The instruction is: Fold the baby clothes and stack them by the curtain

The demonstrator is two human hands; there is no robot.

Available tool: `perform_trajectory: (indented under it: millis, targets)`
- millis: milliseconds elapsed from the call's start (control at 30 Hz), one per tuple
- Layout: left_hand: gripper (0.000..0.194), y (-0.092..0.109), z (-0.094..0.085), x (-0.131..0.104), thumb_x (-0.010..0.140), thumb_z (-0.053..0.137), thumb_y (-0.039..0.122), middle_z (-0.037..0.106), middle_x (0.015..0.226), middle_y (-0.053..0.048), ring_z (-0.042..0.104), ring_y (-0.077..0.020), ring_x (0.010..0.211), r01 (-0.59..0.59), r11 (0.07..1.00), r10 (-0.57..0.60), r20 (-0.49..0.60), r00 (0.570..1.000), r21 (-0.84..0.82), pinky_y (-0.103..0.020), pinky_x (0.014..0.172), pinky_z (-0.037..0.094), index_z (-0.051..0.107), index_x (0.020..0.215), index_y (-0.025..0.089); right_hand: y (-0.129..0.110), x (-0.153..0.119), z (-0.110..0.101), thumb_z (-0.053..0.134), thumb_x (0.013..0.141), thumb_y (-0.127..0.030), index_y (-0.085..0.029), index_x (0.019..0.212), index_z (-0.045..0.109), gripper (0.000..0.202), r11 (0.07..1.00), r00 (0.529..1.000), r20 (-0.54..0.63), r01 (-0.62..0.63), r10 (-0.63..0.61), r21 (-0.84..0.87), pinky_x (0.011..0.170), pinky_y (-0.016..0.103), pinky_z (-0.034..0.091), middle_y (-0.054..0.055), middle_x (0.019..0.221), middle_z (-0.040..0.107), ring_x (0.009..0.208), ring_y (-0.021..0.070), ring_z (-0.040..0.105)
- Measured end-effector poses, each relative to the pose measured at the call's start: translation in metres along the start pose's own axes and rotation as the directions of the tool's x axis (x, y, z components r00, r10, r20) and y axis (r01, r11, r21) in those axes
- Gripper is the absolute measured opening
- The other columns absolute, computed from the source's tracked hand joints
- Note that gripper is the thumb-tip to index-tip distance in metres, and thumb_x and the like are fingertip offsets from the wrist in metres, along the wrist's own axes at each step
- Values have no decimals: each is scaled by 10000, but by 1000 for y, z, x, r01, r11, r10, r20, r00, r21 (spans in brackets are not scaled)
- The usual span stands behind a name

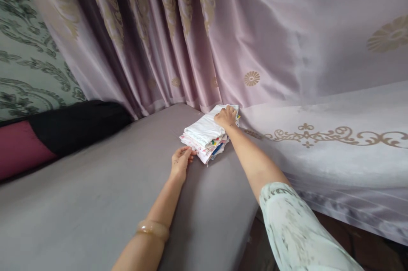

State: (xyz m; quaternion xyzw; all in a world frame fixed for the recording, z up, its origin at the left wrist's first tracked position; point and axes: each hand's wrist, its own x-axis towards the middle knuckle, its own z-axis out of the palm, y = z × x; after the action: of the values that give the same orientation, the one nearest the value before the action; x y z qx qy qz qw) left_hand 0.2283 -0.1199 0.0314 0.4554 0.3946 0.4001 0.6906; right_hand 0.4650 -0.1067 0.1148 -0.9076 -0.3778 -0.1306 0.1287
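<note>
A stack of folded cloths [204, 128], white on top with pink, green and blue prints showing at the edges, lies on the grey padded surface [127, 194] beside the curtain. My left hand [182, 159] is at the stack's near left corner, its fingers pinched on the edge of a lower pink-printed cloth. On top of the stack, near its far right end, rests my right hand [226, 117] with its fingers curled against the white cloth; whether they grip a fold of it is hard to make out.
Pink-purple curtains [261, 41] with gold patterns hang right behind the stack and along the right side. A black and maroon cushion [76, 128] lies at the left against the green patterned wall [28, 58]. Dark floor [264, 241] shows at the lower right.
</note>
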Motion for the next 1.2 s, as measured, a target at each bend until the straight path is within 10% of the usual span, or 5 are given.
perform_trajectory:
  millis: [333,633,833,1200]
  targets:
    - [518,-8,-1,-3,609,772,496,677,666,-26,544,-99,548,-92,996,90,69,994,20,-234,562,414,584,926,132,10,9,-5,339,907,-381,-89,1333,535,553,995,955,281,-95,91,0,1021,486,295,219,1388,492,1296,348,410]
    - [411,-11,-2,-10,701,691,467,675,684,-24,580,-119,603,-200,978,196,61,979,64,-239,594,433,579,933,147,-15,-1,-5,227,970,-374,-172,1363,496,517,964,950,174,242,-258,107,1104,541,195,134,1485,401,1379,307,288]
    - [347,-9,-2,-14,734,646,434,676,696,-26,595,-133,638,-221,970,217,46,975,98,-247,617,438,570,930,157,-18,-7,-1,191,971,-402,-188,1354,504,539,974,928,298,205,-224,96,1058,608,226,141,1443,442,1336,338,335]
    - [312,-10,-1,-13,741,637,414,664,663,-13,603,-143,632,-242,965,237,58,970,106,-265,637,462,575,912,160,-37,-53,-19,255,984,-447,-174,1424,424,544,914,902,161,379,-400,147,1132,554,122,145,1537,320,1423,294,220]
